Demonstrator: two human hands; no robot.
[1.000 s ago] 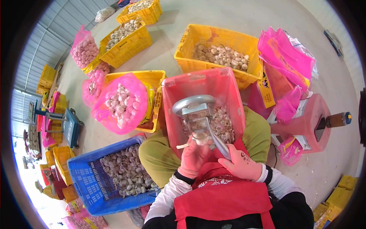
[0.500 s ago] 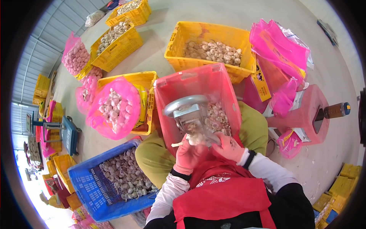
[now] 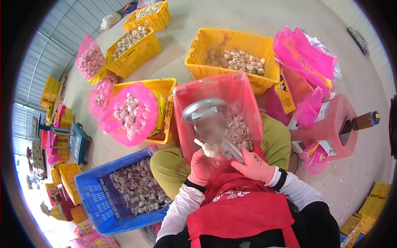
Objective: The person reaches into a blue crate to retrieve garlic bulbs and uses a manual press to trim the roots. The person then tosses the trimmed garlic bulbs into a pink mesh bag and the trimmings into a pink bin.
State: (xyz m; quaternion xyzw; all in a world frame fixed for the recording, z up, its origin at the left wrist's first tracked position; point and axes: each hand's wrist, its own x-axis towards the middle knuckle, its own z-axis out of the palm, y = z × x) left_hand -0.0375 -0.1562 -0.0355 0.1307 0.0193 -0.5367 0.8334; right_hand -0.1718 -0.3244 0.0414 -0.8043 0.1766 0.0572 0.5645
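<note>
In my left hand (image 3: 203, 166), gloved in pink, is a garlic bulb (image 3: 212, 150), its cut stem pointing up and left. My right hand (image 3: 253, 165), in a matching glove, is wrapped round a grey metal tool (image 3: 233, 149), whose tip points toward the bulb; its exact kind is unclear. Both hands are at the near end of a red crate (image 3: 244, 91) between my knees. Garlic bulbs and loose skins (image 3: 240, 130) lie inside the crate. A rounded grey metal fixture (image 3: 204, 106) stands in it, just beyond the bulb.
A blue crate (image 3: 93, 182) of garlic stands at left. Beyond it, a pink mesh bag (image 3: 108, 126) of bulbs sits in a yellow crate (image 3: 167, 111). Another yellow crate (image 3: 196, 56) is ahead. Pink bags (image 3: 304, 58) and a red stool (image 3: 345, 124) are at right.
My right hand has drawn slightly right with the tool, away from the bulb. The bulb's stem has tilted further upward. The whole view has shifted a little.
</note>
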